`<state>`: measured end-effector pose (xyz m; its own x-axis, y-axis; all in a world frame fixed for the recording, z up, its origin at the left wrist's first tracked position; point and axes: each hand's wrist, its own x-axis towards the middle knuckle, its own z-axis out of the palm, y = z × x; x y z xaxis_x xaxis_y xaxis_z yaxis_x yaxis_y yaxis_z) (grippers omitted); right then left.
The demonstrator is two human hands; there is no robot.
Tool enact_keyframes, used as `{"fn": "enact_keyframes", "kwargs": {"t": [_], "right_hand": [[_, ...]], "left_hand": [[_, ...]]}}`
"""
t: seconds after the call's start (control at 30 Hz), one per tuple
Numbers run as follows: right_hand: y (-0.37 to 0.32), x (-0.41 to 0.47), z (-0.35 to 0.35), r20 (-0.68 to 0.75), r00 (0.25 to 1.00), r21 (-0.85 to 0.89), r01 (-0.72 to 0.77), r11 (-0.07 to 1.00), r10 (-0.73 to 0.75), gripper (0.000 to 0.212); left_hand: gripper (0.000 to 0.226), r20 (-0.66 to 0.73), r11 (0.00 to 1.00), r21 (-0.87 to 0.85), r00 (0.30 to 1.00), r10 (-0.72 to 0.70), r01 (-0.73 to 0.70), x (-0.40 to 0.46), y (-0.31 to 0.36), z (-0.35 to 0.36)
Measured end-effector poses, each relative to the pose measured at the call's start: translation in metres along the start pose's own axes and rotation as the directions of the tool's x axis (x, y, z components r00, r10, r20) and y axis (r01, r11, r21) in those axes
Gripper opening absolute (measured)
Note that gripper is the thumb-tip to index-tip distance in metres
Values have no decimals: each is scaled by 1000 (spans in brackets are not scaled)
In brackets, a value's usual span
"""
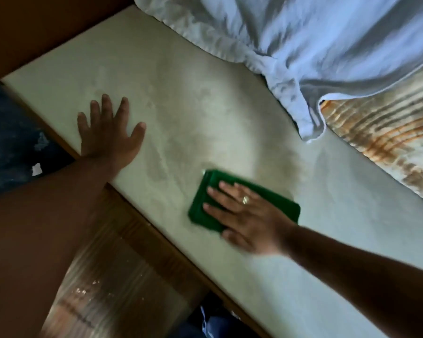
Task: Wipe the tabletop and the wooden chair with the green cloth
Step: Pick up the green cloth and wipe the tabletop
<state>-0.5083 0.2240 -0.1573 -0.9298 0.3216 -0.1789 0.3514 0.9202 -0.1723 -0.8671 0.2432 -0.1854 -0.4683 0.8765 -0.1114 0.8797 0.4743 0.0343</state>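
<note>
Cloth (244,201), green, folded into a thick pad, is lying flat on the pale desk (205,106) near its front edge, right of centre.

Going left to right:

Far left, something dark and patterned (12,142) is showing beyond the desk edge; too blurred to identify. Brown wood (132,240) is running below the front edge. Cannot tell whether that is the chair.

Left hand (108,135) is resting palm down on bare desk, fingers spread, holding nothing. It is looking like a brace for the body.

Between the hands, the surface is showing blotchy streaks (161,152), possibly damp or dust.

Right hand (244,215) is pressing flat on the cloth, fingers straight and together, a ring (245,200) on one. No pinch here: the grip is an open palm pinning the pad to the desk. Motion blur is suggesting a stroke under way.

Upper right, white crumpled fabric (303,45) is lying on the desk, with a striped orange-and-grey thing (388,142) beside it at the far right.

Handling judgement: the cloth is looking soft, light and limp, likely to bunch or unfold if dragged by a corner. Flat pressure over its middle is suiting it best. For lifting, pinching the folded edge should be keeping the layers together. Wiping near the white fabric is risking a snag.
</note>
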Motion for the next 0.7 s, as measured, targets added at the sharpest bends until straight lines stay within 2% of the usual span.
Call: {"fn": "enact_keyframes", "kwargs": {"t": [0.07, 0.1, 0.17, 0.2, 0.27, 0.3, 0.37, 0.47, 0.53, 0.63, 0.7], "right_hand": [[-19, -50, 7, 24, 998, -9, 66, 998, -65, 57], [-21, -66, 7, 15, 999, -3, 44, 999, -44, 57], [-19, -91, 1, -66, 988, 113, -128, 985, 136, 59], [-18, -103, -3, -115, 958, 193, -238, 952, 263, 61], [-11, -124, -10, -166, 854, 282, -439, 853, 494, 63], [-6, -132, -13, -162, 803, 295, -515, 805, 573, 63], [1, -139, -17, -84, 747, 333, -603, 725, 660, 62], [4, -132, -25, 138, 751, 382, -641, 665, 645, 65], [3, -119, -30, 262, 750, 334, -661, 672, 607, 70], [-1, -94, -38, 375, 757, 241, -637, 733, 535, 57], [-4, -78, -43, 462, 757, 270, -617, 739, 463, 41]], "left_hand": [[76, 88, 1000, -3, 996, -25, 26, -6, 3, -7], [76, 139, 999, -27, 990, -38, 42, -10, 7, -11], [75, 172, 990, -135, 985, -18, 41, -28, 24, -24], [73, 135, 978, -206, 990, 43, -15, -45, 39, -32], [63, 22, 927, -290, 966, 256, -239, -84, 79, -43], [61, 29, 900, -266, 930, 365, -345, -102, 100, -46], [70, 153, 868, -166, 857, 492, -468, -133, 134, -46], [92, 286, 869, 4, 833, 473, -495, -162, 155, -42], [88, 345, 890, 41, 842, 414, -454, -173, 156, -37], [73, 361, 938, -128, 866, 347, -322, -192, 141, -30], [67, 315, 921, -315, 891, 328, -228, -209, 121, -30]]}}
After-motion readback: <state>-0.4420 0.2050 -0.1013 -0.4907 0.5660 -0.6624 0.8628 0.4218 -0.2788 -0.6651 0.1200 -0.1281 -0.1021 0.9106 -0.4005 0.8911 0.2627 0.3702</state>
